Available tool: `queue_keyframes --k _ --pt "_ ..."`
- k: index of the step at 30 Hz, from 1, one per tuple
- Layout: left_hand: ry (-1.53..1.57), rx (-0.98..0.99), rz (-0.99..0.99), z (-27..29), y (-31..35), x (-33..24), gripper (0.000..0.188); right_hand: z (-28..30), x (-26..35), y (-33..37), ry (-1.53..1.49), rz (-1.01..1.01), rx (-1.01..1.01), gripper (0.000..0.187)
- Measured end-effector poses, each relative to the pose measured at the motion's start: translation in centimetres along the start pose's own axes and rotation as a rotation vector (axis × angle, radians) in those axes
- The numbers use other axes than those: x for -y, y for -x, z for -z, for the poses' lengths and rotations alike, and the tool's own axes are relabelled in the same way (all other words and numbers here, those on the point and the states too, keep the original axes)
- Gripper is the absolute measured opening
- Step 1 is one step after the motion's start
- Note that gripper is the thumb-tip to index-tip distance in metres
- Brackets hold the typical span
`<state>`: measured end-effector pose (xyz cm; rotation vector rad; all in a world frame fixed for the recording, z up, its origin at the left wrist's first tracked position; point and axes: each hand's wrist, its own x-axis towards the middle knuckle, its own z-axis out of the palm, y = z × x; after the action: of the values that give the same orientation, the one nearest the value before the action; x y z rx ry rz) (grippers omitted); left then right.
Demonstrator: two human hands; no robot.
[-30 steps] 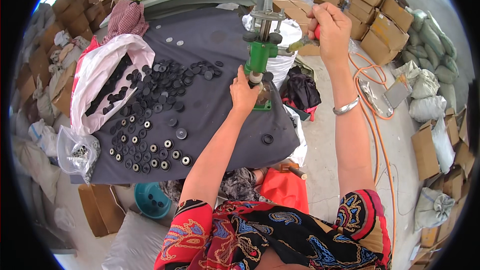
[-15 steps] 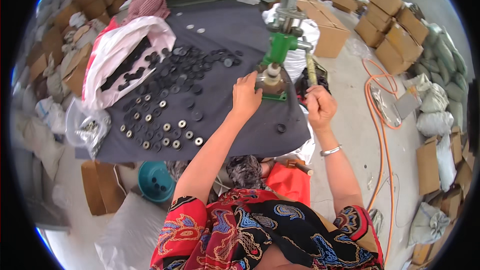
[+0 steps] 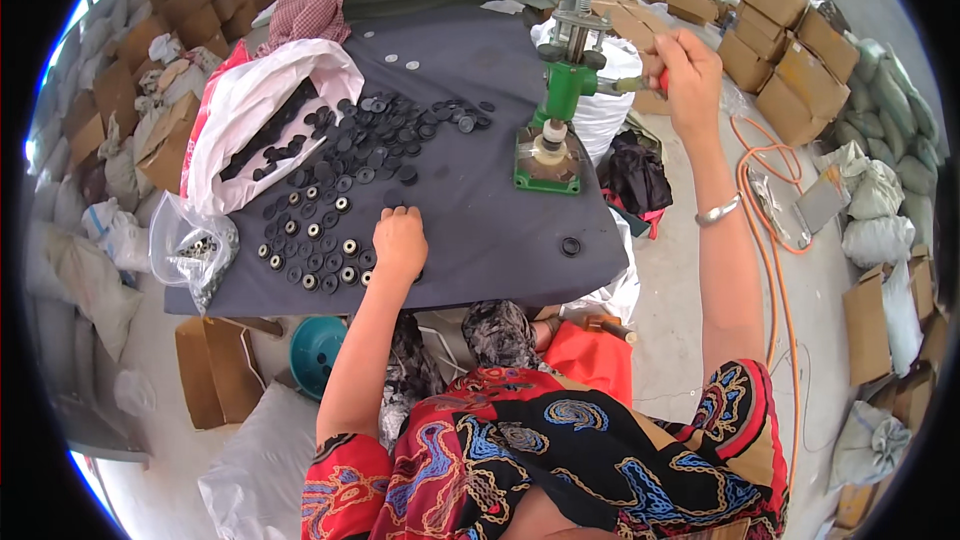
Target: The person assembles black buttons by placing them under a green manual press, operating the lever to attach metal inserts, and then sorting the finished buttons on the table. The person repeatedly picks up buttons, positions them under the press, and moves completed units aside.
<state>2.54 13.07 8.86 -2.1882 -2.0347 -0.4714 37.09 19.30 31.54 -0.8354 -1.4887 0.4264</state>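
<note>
My right hand (image 3: 688,80) is wrapped round the red-ended lever (image 3: 625,86) of a green hand press (image 3: 570,90), and the lever stands out sideways. On the press base (image 3: 545,180) sits a pale round piece (image 3: 550,138) beneath the ram. My left hand (image 3: 400,240) is down on the dark cloth with its fingers closed; what they hold is hidden. Black round discs (image 3: 375,140) lie heaped beyond it. Left of that hand are several black discs with metal centres (image 3: 350,247). One lone black ring (image 3: 570,246) lies near the cloth's right front.
A pink-white bag (image 3: 335,65) of black pieces and a clear bag (image 3: 222,260) of small metal parts lie at the table's left. Below are a teal bucket (image 3: 300,355) and a red bag (image 3: 590,360). An orange hose (image 3: 765,240) runs along the floor at right.
My left hand has gone from the press base leftward and nearer to the discs. My right hand has risen with the lever, which swung up from pointing downward to sideways.
</note>
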Motion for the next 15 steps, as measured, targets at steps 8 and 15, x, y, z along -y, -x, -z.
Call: queue_keyframes --k 8,15 --pt "0.238 -0.127 -0.245 -1.2 -2.0 -4.3 0.024 1.0 -1.1 -3.0 -0.109 0.022 -0.023 0.024" --pt "0.349 -0.159 -0.212 -2.8 -2.5 -7.2 0.039 0.5 -1.1 -3.3 -0.084 0.051 -0.002 0.023"
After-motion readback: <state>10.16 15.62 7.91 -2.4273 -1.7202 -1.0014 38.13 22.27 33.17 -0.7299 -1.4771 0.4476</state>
